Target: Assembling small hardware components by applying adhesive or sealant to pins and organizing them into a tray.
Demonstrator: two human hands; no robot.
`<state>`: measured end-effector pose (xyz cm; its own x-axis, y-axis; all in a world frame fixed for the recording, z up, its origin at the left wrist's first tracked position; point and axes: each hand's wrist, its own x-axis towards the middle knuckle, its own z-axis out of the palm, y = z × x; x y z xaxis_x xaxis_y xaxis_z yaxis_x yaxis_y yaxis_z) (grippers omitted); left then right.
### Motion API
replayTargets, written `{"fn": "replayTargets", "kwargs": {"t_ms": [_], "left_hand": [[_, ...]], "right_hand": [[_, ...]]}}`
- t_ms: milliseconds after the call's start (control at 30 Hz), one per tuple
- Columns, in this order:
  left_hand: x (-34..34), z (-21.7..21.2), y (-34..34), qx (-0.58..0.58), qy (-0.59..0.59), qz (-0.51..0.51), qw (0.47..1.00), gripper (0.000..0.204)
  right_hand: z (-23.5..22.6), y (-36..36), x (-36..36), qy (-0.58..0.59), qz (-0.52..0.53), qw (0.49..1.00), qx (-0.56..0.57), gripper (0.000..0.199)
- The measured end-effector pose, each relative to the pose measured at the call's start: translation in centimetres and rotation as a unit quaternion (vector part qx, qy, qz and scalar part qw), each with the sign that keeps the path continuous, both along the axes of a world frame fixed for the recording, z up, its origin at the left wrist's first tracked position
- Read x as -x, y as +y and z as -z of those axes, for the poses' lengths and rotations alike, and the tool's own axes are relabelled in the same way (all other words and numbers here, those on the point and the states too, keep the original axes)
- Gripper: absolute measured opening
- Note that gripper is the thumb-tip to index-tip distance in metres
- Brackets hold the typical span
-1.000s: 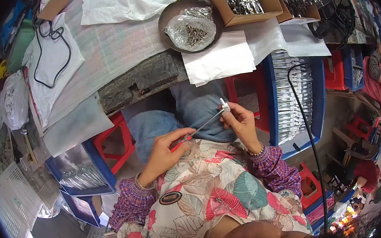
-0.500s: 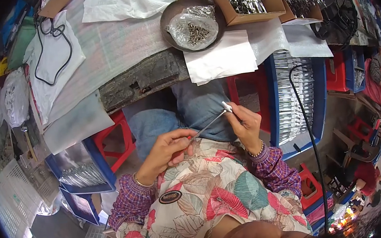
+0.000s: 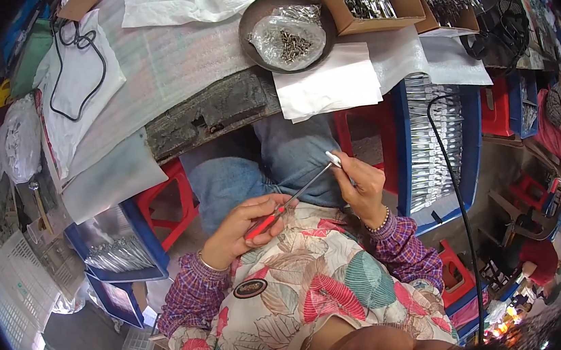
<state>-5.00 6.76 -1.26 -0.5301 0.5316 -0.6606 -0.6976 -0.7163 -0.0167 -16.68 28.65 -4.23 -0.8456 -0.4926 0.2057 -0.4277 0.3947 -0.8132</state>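
A screwdriver (image 3: 264, 224) with a red and black handle lies across the fingers of my left hand (image 3: 232, 231), its thin shaft slanting up to the right. My right hand (image 3: 366, 185) pinches a small white and silver piece (image 3: 333, 160) between thumb and fingertips. The shaft's tip meets that piece, or comes very close to it. Both hands are above my lap, over the leaf-patterned apron (image 3: 335, 272) and the jeans (image 3: 291, 150). The part of the piece inside my right fingers is hidden.
On the table ahead are a round dark dish (image 3: 247, 21) with a bag of small screws (image 3: 295, 45), white paper (image 3: 328, 86) and cardboard boxes (image 3: 374, 24) of metal rods. Blue crates (image 3: 470, 148) of silver pieces flank me. A black cable (image 3: 458, 201) hangs at right.
My left fingers have opened up around the screwdriver, so that its red handle now shows. The right hand has barely moved and keeps its pinch on the small piece.
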Motion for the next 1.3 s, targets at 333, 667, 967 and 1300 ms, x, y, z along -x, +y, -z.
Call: {"fn": "replayTargets", "kwargs": {"t_ms": [333, 667, 967, 1300], "left_hand": [[-1.0, 1.1, 0.2, -0.081, -0.001, -0.016, 0.997, 0.04], [-0.8, 0.4, 1.1, 0.15, 0.131, 0.054, 0.978, 0.036], [-0.7, 0.4, 0.7, 0.128, 0.112, 0.042, 0.985, 0.035], [0.5, -1.6, 0.9, 0.366, 0.165, 0.105, 0.91, 0.027]], "right_hand": [[-0.5, -0.1, 0.0, -0.02, -0.01, 1.0, -0.006, 0.027], [-0.3, 0.1, -0.1, -0.031, -0.012, 0.999, -0.003, 0.028], [-0.2, 0.1, -0.3, -0.051, -0.009, 0.999, -0.004, 0.028], [0.4, -0.1, -0.8, 0.002, -0.028, 1.0, 0.0, 0.028]]}}
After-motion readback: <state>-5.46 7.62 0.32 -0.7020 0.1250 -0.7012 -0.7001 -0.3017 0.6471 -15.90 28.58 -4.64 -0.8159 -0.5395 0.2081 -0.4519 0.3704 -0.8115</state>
